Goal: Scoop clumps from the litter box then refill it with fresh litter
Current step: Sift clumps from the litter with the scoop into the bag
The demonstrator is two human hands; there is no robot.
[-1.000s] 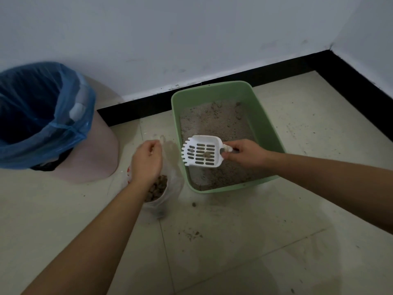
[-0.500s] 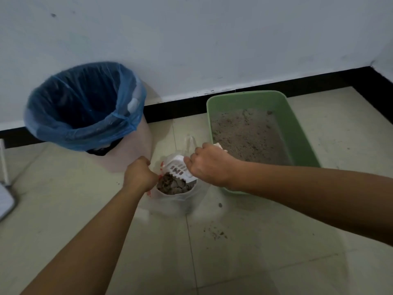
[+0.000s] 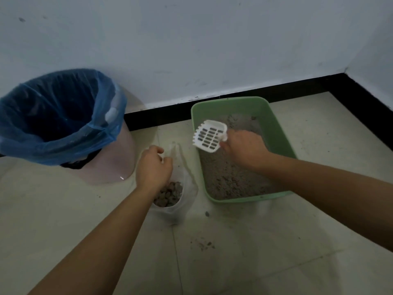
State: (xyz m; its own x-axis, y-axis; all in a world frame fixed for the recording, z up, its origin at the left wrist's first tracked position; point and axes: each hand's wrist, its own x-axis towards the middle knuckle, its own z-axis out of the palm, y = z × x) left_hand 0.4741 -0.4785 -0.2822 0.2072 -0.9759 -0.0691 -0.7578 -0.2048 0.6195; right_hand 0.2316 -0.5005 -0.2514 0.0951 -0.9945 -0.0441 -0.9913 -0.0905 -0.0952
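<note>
Our right hand (image 3: 244, 150) has its fingers curled round the handle of the white slotted litter scoop (image 3: 209, 135), which it holds tilted above the left side of the green litter box (image 3: 276, 128); we see nothing in the scoop's slots. Our left hand (image 3: 154, 167) has its fingers curled at the upper edge of the clear plastic bag (image 3: 187, 188) and seems to pinch that edge, holding the mouth open. That bag stands on the tiled floor (image 3: 276, 241) just beside the box's left wall, and a heap of brown-grey clumps (image 3: 169, 193) lies in its bottom. The litter box sits on the floor with its far end close to the black baseboard (image 3: 297, 88), toward the corner of the floor at the right. Grey litter (image 3: 229, 179) covers its bottom, rough and uneven. At the floor's left edge, also near the baseboard, stands a pinkish waste bin (image 3: 114, 162) lined with a blue plastic bag (image 3: 57, 116), apart from the clear bag. A few dark crumbs (image 3: 204, 244) lie scattered on the floor nearer to us than the box.
</note>
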